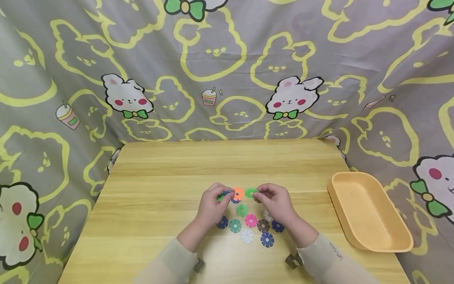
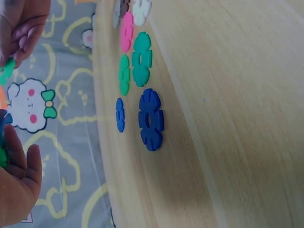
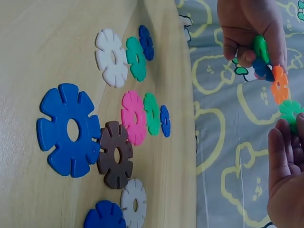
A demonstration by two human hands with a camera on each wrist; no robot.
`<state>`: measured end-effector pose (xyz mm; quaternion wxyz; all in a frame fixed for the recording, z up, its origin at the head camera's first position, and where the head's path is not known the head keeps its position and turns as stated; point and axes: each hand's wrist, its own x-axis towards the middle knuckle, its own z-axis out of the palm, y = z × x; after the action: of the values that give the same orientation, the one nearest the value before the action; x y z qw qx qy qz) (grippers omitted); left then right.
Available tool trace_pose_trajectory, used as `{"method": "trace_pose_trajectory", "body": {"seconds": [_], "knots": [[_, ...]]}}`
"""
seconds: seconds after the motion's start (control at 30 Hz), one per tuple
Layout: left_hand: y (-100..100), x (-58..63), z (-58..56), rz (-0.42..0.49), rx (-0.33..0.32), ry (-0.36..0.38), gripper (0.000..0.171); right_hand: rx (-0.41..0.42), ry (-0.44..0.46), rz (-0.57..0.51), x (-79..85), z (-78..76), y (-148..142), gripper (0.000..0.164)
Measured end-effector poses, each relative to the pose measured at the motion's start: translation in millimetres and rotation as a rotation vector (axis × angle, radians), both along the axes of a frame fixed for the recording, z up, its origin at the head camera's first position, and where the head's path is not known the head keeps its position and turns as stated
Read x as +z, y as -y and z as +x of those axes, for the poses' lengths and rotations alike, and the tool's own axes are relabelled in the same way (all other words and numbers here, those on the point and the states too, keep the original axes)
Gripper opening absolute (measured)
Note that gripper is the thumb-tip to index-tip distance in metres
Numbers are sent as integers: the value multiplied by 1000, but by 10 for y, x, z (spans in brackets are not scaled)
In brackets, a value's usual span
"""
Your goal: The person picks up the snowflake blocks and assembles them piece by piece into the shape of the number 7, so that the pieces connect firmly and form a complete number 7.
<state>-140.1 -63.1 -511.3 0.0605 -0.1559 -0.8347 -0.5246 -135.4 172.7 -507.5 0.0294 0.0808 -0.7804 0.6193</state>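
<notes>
My left hand (image 1: 214, 205) pinches a blue notched disc (image 3: 262, 70) with a green notched disc (image 3: 261, 47) beside it, both partly hidden by fingers. An orange notched disc (image 3: 280, 85) extends from the blue one, between the two hands. Right of it, my right hand (image 1: 280, 203) grips a bright green notched disc (image 3: 291, 110) by its edge; it meets the orange disc in the right wrist view. Both hands are raised over the table. Below them lie loose discs, among them a pink disc (image 1: 251, 220), a green disc (image 1: 242, 210) and a brown disc (image 1: 263, 225).
A yellow-orange plastic bin (image 1: 372, 213) sits at the right side of the wooden table (image 1: 149, 221). Nearer me lie a white disc (image 1: 247, 236) and a blue disc (image 1: 267, 239). A patterned grey curtain (image 1: 227, 51) hangs behind the table and along its sides.
</notes>
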Motion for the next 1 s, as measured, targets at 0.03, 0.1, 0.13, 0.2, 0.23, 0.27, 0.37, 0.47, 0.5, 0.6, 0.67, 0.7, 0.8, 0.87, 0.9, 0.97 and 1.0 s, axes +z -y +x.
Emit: {"method": "trace_pose_trajectory", "body": {"seconds": [0.03, 0.1, 0.13, 0.2, 0.23, 0.27, 0.37, 0.47, 0.5, 0.6, 0.67, 0.7, 0.8, 0.87, 0.9, 0.97, 1.0], "knots": [[1, 0, 1, 2, -3, -2, 7, 3, -4, -2, 3, 0, -1, 5], [3, 0, 3, 13, -9, -7, 6, 10, -14, -2, 3, -1, -4, 6], [4, 2, 5, 19, -11, -8, 6, 14, -21, 2, 2, -2, -6, 6], [7, 4, 8, 31, -13, -10, 5, 20, -46, 21, -2, -4, -8, 5], [8, 2, 8, 37, -14, -14, 5, 22, -63, 32, -2, -5, -9, 5], [9, 2, 8, 43, -16, -17, 5, 27, -83, 45, -3, -5, -9, 5], [9, -2, 7, 51, -33, -33, 5, 50, -144, 75, 0, -4, -2, 8], [4, -14, 3, 52, -52, -46, 5, 72, -183, 83, 3, -3, 4, 8], [1, -18, 3, 54, -56, -49, 6, 77, -190, 83, 4, -1, 5, 6], [0, -33, 7, 60, -57, -57, 5, 91, -209, 77, -2, 0, 6, 9], [0, -36, 10, 65, -57, -60, 5, 105, -224, 71, -11, 1, 5, 11], [1, -35, 12, 68, -59, -63, 5, 113, -232, 66, -14, 3, 5, 11], [-1, -29, 14, 82, -68, -66, 6, 130, -267, 54, -19, 1, 9, 9], [-7, -26, 16, 93, -79, -69, 6, 138, -294, 46, -10, 0, 16, 11], [-10, -26, 18, 98, -81, -71, 7, 142, -306, 41, -4, 0, 21, 13], [-24, -28, 25, 101, -82, -77, 6, 150, -327, 27, 9, 0, 25, 19], [-31, -32, 29, 105, -81, -82, 6, 152, -335, 22, 15, 2, 28, 19]]}}
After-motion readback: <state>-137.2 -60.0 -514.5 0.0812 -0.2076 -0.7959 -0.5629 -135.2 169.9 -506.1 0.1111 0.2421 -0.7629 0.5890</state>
